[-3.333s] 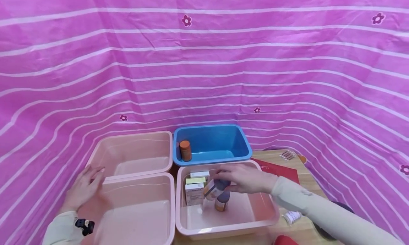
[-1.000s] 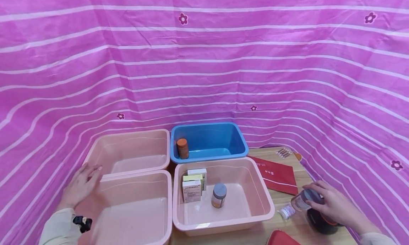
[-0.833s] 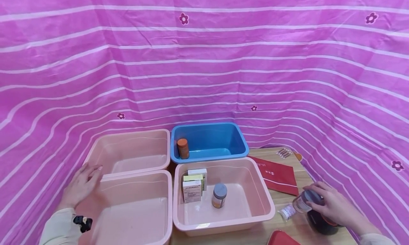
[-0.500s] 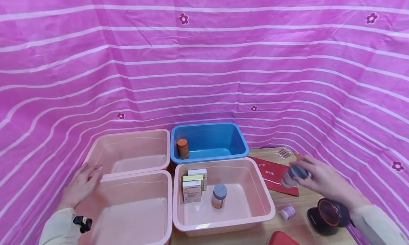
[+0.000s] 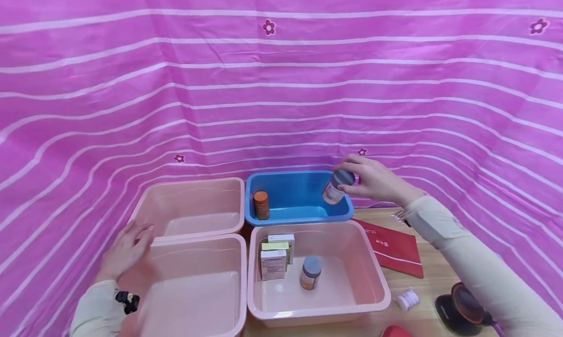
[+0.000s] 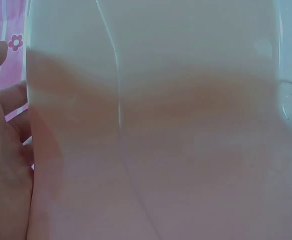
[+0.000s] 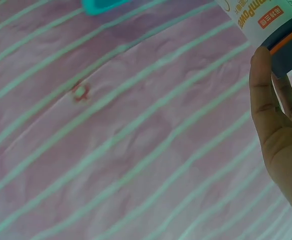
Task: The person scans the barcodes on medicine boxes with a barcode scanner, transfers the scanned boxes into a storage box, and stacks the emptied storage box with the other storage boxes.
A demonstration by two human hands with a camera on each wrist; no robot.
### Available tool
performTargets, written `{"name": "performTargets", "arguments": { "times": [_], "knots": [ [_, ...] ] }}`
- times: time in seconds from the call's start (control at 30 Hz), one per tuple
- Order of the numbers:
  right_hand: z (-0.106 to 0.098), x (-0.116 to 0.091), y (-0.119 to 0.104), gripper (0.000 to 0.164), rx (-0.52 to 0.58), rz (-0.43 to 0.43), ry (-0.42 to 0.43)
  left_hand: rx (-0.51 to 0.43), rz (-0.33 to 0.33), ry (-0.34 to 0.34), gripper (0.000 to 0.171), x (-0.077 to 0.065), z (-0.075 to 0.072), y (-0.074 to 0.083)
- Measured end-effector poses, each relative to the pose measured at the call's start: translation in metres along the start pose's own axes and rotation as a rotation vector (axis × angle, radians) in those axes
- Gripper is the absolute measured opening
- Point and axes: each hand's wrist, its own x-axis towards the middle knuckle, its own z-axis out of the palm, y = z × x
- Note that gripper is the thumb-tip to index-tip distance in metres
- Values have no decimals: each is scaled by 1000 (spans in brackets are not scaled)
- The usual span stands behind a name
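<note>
My right hand grips the dark cap of a supplement bottle, which hangs tilted over the right end of the blue bin. In the right wrist view the bottle shows a white label with orange print, the thumb at its cap. My left hand rests relaxed at the outer edge where two pink bins meet; in the left wrist view its fingers lie along the bin wall. An orange bottle stands in the blue bin's left end.
Upright medicine boxes and a grey-capped bottle stand in the near right pink bin. Right of it on the table lie a red packet, a small white bottle, a dark round object and a red item.
A second ago my right hand held the supplement bottle low at the table's right side, beside the small white bottle. It has carried it up and left over the blue bin. Left hand stays.
</note>
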Motion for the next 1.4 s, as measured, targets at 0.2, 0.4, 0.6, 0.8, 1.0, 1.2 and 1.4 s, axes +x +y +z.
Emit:
{"name": "performTargets", "arguments": {
  "times": [0.2, 0.4, 0.6, 0.8, 1.0, 1.2, 1.4],
  "knots": [
    [35, 36, 11, 49, 39, 12, -94, -9, -4, -19, 58, 8, 13, 19],
    [86, 76, 21, 47, 45, 60, -238, 5, -24, -27, 58, 5, 16, 26],
    [143, 123, 35, 39, 21, 99, -394, 12, -20, -21, 59, 8, 13, 30],
    [193, 154, 33, 28, 55, 151, -506, 13, -4, 1, 53, 8, 15, 30],
    [225, 155, 30, 21, 223, 380, -556, 6, -33, -29, 56, 8, 20, 33],
    [230, 151, 35, 19, 314, 496, -522, -1, -19, -24, 56, 8, 23, 36],
    [208, 154, 30, 23, 74, 260, -530, 8, -1, -18, 56, 7, 16, 31]
  ]
}}
